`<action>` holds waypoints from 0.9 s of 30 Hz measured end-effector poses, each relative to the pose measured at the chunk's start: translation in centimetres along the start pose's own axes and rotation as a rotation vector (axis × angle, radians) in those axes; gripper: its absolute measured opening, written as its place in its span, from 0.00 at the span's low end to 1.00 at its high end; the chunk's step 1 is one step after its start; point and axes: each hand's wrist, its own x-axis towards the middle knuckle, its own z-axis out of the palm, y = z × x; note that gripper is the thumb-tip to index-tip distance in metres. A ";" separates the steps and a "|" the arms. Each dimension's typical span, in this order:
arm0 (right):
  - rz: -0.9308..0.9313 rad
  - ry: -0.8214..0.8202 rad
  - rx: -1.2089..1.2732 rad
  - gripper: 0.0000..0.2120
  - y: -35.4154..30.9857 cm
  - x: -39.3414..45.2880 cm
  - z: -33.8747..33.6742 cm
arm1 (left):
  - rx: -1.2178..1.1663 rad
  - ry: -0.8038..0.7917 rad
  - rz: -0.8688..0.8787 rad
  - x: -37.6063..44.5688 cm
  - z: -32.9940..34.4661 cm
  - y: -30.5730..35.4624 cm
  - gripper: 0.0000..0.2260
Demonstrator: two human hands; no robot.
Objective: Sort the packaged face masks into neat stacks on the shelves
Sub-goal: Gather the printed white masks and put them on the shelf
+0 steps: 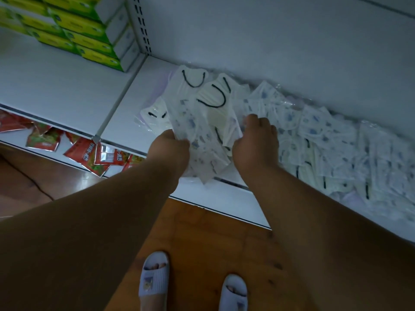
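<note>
we see little of our own fingers: both hands are turned knuckle-up, so the fingertips are buried in plastic. the left hand [171,145] is curled round the near edge of a fanned bundle of packaged masks [197,122], and the right hand [256,142] is curled over the bundle's right side, thumb and fingers closed on the wrappers; how many packs each hand has we cannot tell. the light is dim, and the prints on the masks blur into small blue smudges. the right end of the shelf [125,108] is cut off by the frame edge, and our forearms hide part of its front lip.

the packs are flat, limp sleeves of clear crinkly film, glinting where they crease against the back panel. inside, the masks are white and pleated; two at the top of the bundle show black ear loops curved like a u, others carry the blue pattern. the bundle is held just above the white metal shelf, left of a loose heap of masks [336,149] that lies overlapping along the shelf toward the right.

on the neighbouring shelf to the left, green and yellow boxes [89,39] stand stacked. below, red foil sachets [83,151] lie scattered on a lower shelf. pale ribbed slippers [153,277] stand on the wooden floor [202,243].
</note>
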 end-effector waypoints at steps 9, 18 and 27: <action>-0.110 -0.185 0.790 0.09 -2.7 -4.6 -0.2 | 0.039 -0.029 0.010 -0.6 1.2 0.6 0.16; 0.052 -0.049 0.162 0.18 -1.0 -2.4 0.3 | -0.041 -0.027 -0.010 0.0 1.3 -0.8 0.10; -0.118 0.125 0.367 0.16 -0.9 -2.5 0.8 | -0.011 0.074 -0.008 0.7 0.8 -1.0 0.07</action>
